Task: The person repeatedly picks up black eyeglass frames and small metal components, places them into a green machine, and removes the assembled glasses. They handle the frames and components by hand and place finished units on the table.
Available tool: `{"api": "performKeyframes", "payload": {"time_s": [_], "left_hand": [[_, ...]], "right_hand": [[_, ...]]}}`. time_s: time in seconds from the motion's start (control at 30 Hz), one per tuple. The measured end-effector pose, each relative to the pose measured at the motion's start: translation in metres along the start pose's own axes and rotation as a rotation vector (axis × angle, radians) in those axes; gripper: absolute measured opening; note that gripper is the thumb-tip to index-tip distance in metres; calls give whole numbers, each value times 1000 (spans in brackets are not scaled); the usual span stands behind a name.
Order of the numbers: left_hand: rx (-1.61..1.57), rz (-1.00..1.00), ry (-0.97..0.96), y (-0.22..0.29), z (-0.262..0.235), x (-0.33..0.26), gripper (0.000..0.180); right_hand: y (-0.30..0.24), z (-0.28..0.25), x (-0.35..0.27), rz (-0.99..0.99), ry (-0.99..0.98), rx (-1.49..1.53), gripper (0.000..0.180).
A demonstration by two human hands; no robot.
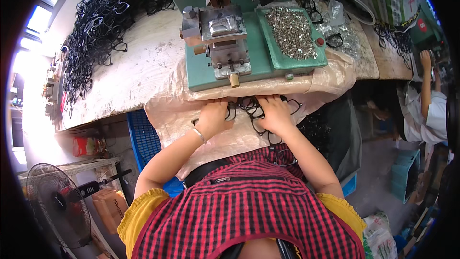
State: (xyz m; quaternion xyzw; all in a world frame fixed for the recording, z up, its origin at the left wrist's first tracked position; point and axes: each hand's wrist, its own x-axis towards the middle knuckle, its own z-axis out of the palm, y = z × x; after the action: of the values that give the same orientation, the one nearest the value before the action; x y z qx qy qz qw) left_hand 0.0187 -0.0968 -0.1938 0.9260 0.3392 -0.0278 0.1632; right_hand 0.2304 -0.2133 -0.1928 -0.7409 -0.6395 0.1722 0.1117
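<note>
Both my hands are over the brown paper sheet (191, 146) on my lap, just below the front edge of the green machine. My left hand (213, 117) is closed at the edge of a black eyeglass frame (232, 111), its fingertips partly hidden. My right hand (276, 116) is closed over more black eyeglass frames (254, 110), with loops and temples sticking out around its fingers. Another pair of glasses frames (283, 157) lies lower, against my checked apron (258, 196).
Ahead stands the green press (211, 74) with a metal fixture (224, 29). A green tray (318, 60) of small metal parts sits at its right. Black frames (96, 24) pile up at left. A fan (58, 204) and blue basket (143, 136) stand left; another person's arm (425, 84) shows right.
</note>
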Motion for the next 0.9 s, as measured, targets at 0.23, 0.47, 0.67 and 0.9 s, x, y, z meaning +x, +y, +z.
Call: {"api": "performKeyframes", "payload": {"time_s": [0.23,0.47,0.67,0.9], "left_hand": [[-657,172,-125,90,-35,-17,70],[-273,471,-28,87,25,59,47],[-206,512,-76,15,46,37,44],[157,682,43,-4,39,-8,31]], "right_hand": [[31,-46,-67,-139,255,248,63],[146,-78,-172,428,-74,-160,74],[146,-48,-173,413,-8,30,69],[115,-58,-140,214,141,137,50]]}}
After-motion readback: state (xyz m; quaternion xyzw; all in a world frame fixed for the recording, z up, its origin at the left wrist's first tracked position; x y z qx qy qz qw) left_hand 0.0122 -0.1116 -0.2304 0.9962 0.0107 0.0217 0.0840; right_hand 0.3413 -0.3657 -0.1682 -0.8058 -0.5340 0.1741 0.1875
